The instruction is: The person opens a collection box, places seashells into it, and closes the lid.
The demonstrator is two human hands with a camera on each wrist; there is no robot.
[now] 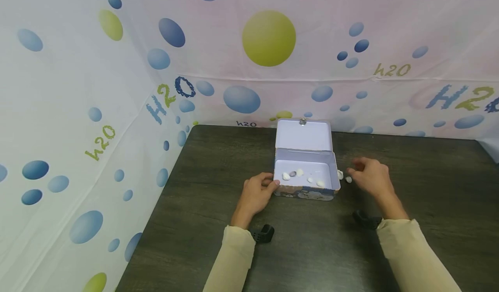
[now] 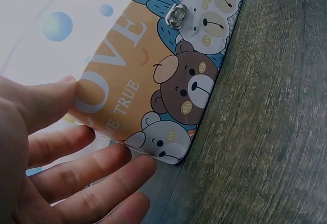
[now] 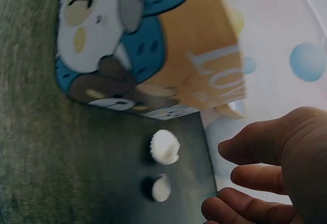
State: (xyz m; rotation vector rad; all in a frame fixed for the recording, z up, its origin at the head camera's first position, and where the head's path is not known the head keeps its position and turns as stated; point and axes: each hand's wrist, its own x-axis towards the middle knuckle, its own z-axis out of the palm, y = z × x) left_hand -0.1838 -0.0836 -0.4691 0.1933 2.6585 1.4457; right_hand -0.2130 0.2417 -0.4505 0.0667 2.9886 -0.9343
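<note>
A small hinged tin box point(image 1: 308, 192) stands on the table with its lid point(image 1: 304, 136) raised at the back. Cartoon bears and lettering decorate its front wall point(image 2: 117, 75). Inside lie several white shells point(image 1: 286, 176) and a dark one point(image 1: 293, 173). My left hand point(image 1: 255, 192) rests at the front left corner, thumb on the rim and loosely extended fingers along the side. Just right of the box sit a ribbed white seashell point(image 3: 164, 147) and a smaller white piece point(image 3: 161, 188). Beside them hovers my right hand point(image 1: 372, 177), thumb and fingers apart, holding nothing.
The dark wood-grain table point(image 1: 187, 240) ends at a back edge close behind the lid. A white curtain point(image 1: 218, 53) with blue and green dots hangs behind and along the left. Black bands point(image 1: 265, 234) circle both wrists.
</note>
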